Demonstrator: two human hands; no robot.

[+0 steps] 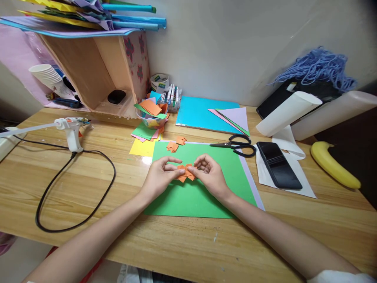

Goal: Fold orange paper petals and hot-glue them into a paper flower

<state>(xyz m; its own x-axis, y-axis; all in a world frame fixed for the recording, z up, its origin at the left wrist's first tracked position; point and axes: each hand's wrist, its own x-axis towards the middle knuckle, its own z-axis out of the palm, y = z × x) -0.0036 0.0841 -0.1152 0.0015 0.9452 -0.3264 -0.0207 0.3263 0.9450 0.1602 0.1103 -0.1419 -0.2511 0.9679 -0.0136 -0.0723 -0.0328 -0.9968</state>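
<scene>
Thumb and fingertips of the left hand [160, 173] pinch one side of the folded orange paper [190, 176], and those of the right hand [210, 175] pinch the other; the remaining fingers curl loosely around it. Whether it is one piece or two set edge to edge, I can't tell from where I stand. It sits between both hands, over the middle of the green sheet [188, 200]. To my eye the step in hand is careful shaping or lining up of the folds, and the next move calls for a light, even pinch so the creases don't slip or crumple.

Just beyond the fingers, two small orange pieces [172, 147] [180, 140] lie near the green sheet's far edge. To the right, black scissors [232, 145] rest with their blades over that edge. Farther out stand a tub of paper pieces [151, 122] and, well to the left, a white glue gun [73, 137], both untouched.
</scene>
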